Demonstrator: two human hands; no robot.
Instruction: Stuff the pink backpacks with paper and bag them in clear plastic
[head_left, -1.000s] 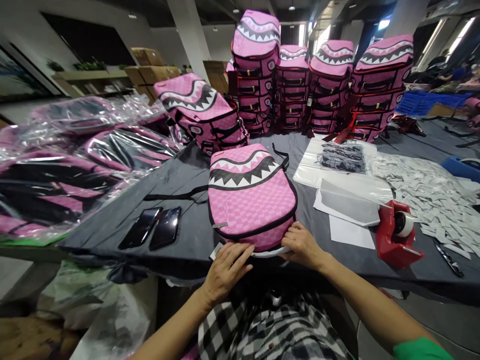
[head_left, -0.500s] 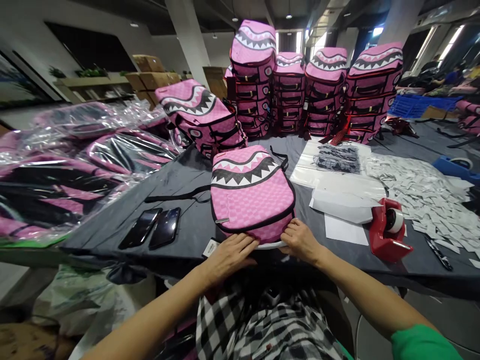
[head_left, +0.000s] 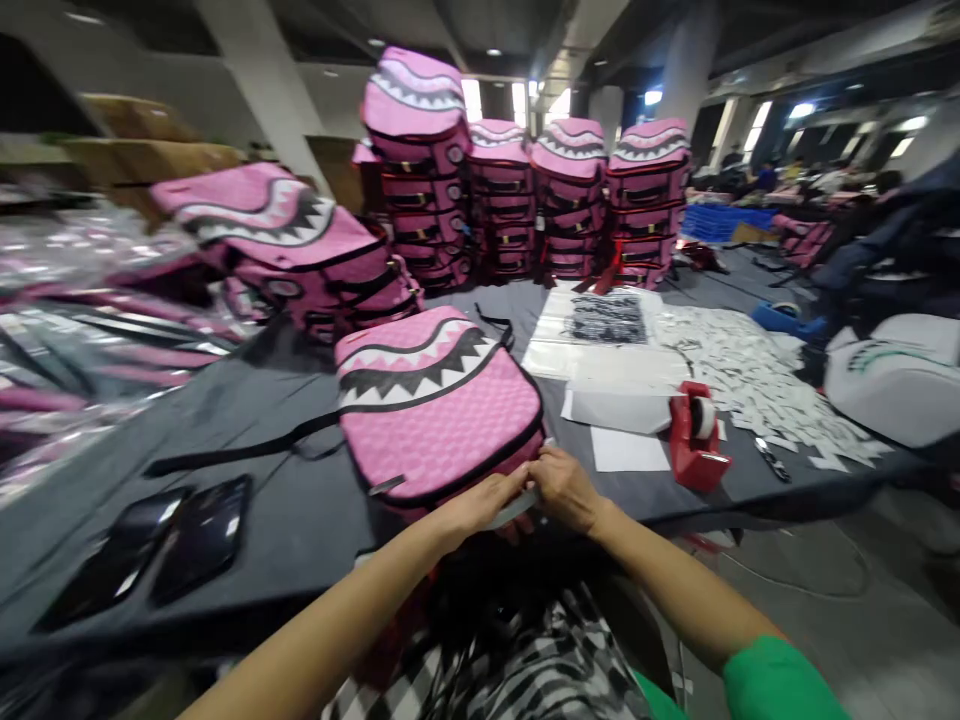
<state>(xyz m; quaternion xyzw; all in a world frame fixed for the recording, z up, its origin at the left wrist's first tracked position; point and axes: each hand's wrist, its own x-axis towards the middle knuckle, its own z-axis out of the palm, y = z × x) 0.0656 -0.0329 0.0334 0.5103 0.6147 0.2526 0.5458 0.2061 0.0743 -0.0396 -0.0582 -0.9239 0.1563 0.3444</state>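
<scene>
Left hand (head_left: 481, 502) and right hand (head_left: 566, 488) are pinching a pale strip (head_left: 517, 508); a pink shark-mouth backpack (head_left: 442, 420) is lying before them.

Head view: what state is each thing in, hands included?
Pink backpack: lying down, toothed front up
White strip: partly covered by the hands
Left hand: at the strip, grip unclear
Right hand: closed on the strip
Black strap: stretched out leftward
Two phones: flat, dark
Red tape dispenser: roll loaded
White slips: heaped loose
Left backpack stack: tilted
</scene>
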